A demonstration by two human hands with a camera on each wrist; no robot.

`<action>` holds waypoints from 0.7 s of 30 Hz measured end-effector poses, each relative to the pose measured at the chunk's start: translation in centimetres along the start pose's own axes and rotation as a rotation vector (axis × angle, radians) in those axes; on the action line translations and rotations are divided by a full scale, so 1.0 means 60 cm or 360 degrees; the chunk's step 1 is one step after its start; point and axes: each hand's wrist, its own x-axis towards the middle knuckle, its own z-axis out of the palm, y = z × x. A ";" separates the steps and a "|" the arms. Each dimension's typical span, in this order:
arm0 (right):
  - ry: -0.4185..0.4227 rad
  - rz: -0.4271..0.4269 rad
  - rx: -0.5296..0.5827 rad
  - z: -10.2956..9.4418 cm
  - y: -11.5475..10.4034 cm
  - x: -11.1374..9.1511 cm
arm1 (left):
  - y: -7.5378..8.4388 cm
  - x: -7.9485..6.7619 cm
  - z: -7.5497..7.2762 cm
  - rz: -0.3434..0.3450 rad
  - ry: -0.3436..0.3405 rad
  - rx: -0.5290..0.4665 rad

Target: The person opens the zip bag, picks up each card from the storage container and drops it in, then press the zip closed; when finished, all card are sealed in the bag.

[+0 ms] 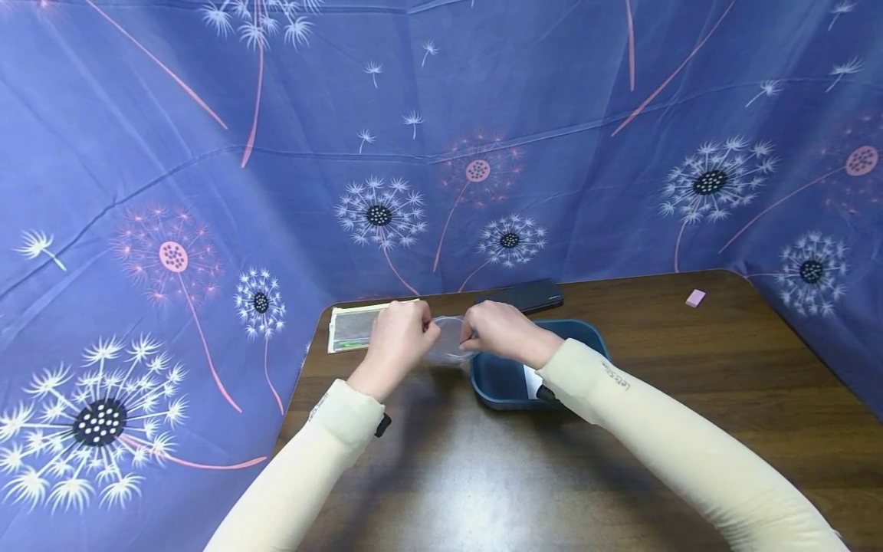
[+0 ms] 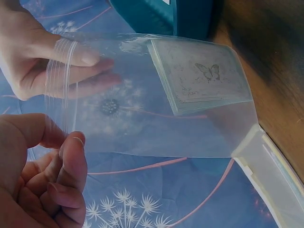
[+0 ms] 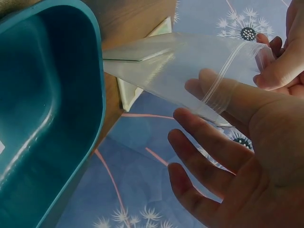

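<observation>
So the counter [image 1: 690, 368] takes up most of my view, with the tub [image 1: 586, 333] on it and a white piece [image 1: 532, 381] inside that. The bag [image 2: 128, 135] is up in the air, just left of the tub. My left hand [image 1: 402, 333] pinches one end of the zip [image 2: 66, 109] between thumb and forefinger; my right hand [image 1: 503, 330] pinches the other end, its spare fingers loose and spread. The butterfly cards [image 2: 199, 71] are inside at the far end, so that bit looks done. Can't tell if the zip's sealed; reckon that's what's left.
</observation>
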 end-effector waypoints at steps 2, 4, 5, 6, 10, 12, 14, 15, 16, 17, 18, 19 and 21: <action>0.0008 -0.0008 0.0002 0.000 0.000 -0.002 | 0.000 0.000 0.000 0.0004 0.0004 -0.0002; 0.0019 -0.0007 0.0007 -0.002 0.000 -0.004 | 0.000 0.000 0.000 0.0002 0.0002 -0.0001; 0.0023 -0.0003 0.0017 -0.004 -0.001 -0.005 | -0.001 0.000 0.000 0.0001 0.0001 0.0001; 0.0025 0.0007 0.0026 -0.006 -0.002 -0.006 | -0.001 0.000 0.000 0.0000 0.0000 0.0002; 0.0050 0.0036 0.0056 -0.018 -0.007 -0.011 | -0.001 -0.001 -0.001 -0.0012 -0.0008 0.0004; 0.0077 0.0035 0.0063 -0.024 -0.008 -0.014 | 0.000 -0.001 -0.002 -0.0018 -0.0011 0.0004; 0.0118 0.0026 0.0069 -0.031 -0.006 -0.018 | 0.000 -0.001 -0.003 -0.0024 -0.0016 0.0003; 0.0143 0.0021 0.0072 -0.035 -0.005 -0.020 | 0.000 -0.001 -0.003 -0.0025 -0.0015 0.0004; 0.0171 0.0017 0.0075 -0.038 -0.003 -0.022 | 0.000 -0.001 -0.003 -0.0025 -0.0013 0.0005; 0.0198 0.0017 0.0073 -0.041 0.000 -0.024 | 0.000 -0.001 -0.003 -0.0027 -0.0010 0.0008; 0.0224 0.0018 0.0070 -0.045 0.002 -0.025 | 0.000 -0.001 -0.003 -0.0028 -0.0010 0.0006; 0.0244 0.0019 0.0071 -0.048 0.005 -0.027 | 0.000 -0.001 -0.003 -0.0032 -0.0009 0.0006; 0.0275 0.0031 0.0073 -0.054 0.012 -0.029 | 0.000 0.000 -0.002 -0.0039 -0.0014 0.0005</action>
